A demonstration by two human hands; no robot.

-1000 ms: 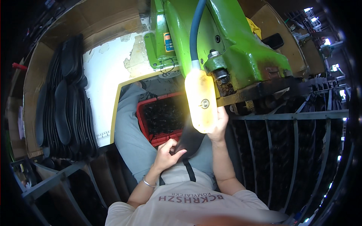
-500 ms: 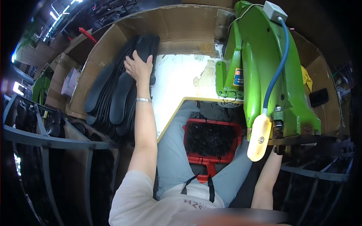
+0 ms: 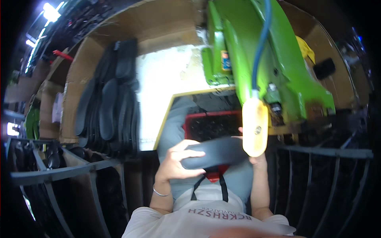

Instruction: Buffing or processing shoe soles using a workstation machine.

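Note:
A black shoe sole [image 3: 216, 154] lies crosswise above my lap, slightly blurred. My left hand [image 3: 178, 160] is closed around its left end, fingers over the top and thumb beneath. At its right end is my right hand [image 3: 258, 159], partly hidden behind a yellow-white oval lamp [image 3: 255, 127]; a few fingertips show at the sole's upper edge. Stacks of similar black soles [image 3: 109, 109] stand on the left side of the white worktable [image 3: 154, 87].
A green machine [image 3: 291, 75] with a blue cable [image 3: 260, 47] fills the right side. Cardboard walls [image 3: 158, 22] border the table. Below, between my legs, sits a red tray [image 3: 188, 119] with black scraps. Grey metal racks [image 3: 63, 170] flank me on both sides.
My left hand has come from the stacks to my lap and now holds a sole. My right hand has risen from beside the machine to the sole's other end. The view has shifted.

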